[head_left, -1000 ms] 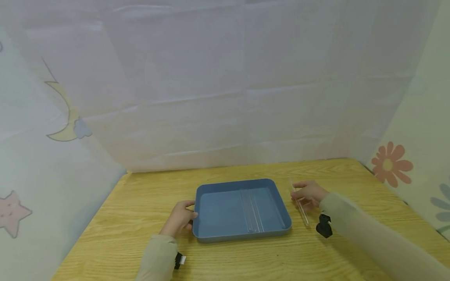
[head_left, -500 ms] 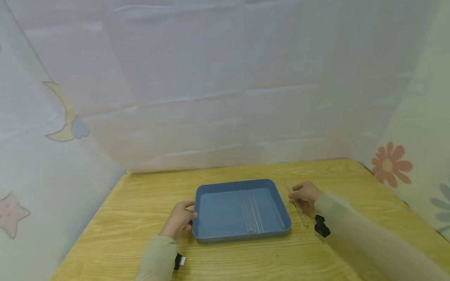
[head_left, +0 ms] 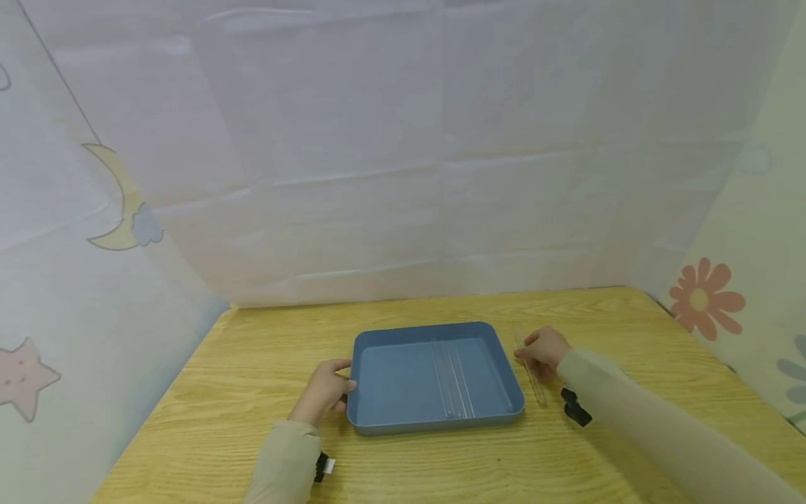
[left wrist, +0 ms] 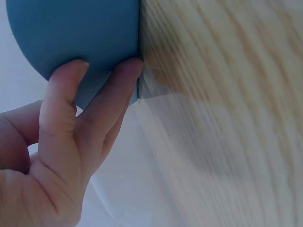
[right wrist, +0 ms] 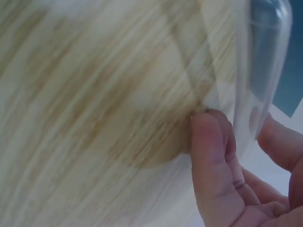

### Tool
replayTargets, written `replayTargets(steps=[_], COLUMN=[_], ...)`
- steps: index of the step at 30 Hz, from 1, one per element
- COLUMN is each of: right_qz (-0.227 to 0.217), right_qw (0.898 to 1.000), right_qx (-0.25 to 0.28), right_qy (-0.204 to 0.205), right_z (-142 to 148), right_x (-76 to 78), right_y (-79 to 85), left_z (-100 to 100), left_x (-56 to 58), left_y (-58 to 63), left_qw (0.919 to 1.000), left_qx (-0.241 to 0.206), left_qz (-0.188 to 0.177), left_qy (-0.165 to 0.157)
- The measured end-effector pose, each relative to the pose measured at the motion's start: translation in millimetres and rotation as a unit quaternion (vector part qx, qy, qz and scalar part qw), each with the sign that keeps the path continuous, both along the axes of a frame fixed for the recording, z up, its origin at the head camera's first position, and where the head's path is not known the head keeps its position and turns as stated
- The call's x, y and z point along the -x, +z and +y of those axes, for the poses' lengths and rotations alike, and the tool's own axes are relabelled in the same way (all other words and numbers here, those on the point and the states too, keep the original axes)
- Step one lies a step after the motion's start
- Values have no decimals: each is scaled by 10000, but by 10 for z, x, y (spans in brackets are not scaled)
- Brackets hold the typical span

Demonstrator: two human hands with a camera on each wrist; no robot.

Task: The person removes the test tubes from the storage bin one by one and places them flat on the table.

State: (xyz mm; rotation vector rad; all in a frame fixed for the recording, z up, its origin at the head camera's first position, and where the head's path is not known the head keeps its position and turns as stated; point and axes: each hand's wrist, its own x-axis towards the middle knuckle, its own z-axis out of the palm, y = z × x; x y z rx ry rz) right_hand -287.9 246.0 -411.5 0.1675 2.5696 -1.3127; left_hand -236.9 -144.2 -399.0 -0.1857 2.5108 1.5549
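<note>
1. Location of item: one clear tube stands outside the blue tray, just beside its right wall, with its long side running roughly along that wall. Whether its near end touches the table cannot be established.

2. Right hand: closed to a pinch, thumb on one side of the clear tube and fingers on the other. The hold is by the sides, leaving the rounded near end free.

3. Left hand: loosely spread at the tray's left end, fingertips against the outer wall. It appears to steady the tray; whether any digit hooks over the rim cannot be told.

4. Tray contents: similar clear tubes lie side by side on the floor, right of its middle (the exact count is uncertain, since they barely stand out against the blue).

5. Step in hand, as judged: taking hold of, or adjusting, the one tube outside the tray. The pictures alone do not settle whether it is being brought in or set out.

6. Next move, as judged: if bound for the tray, the tube needs lifting over the right rim, aligning with the others and lowering gently, the left hand bracing meanwhile. A slick surface could let it turn within the pinch.
</note>
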Motion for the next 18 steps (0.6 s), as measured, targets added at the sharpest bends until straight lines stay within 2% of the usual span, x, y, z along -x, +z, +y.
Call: replayTargets(steps=[6,12,18], right_qz=[137,212,220], right_qw=[9993,9980,9975], right_qx=[-298,-543,-631], right_qy=[182,236,250], right_z=[-5,-8,-40], right_x=[11,74,42], right_y=[-15,-100,-91], left_z=[-2,-1,4], left_x=[5,6,-5], left_y=[1,-9,-8], left_qw=[10000,10000,10000], left_qx=[52,33,6], left_qz=[18,-43,-38], left_qy=[-1,32,36])
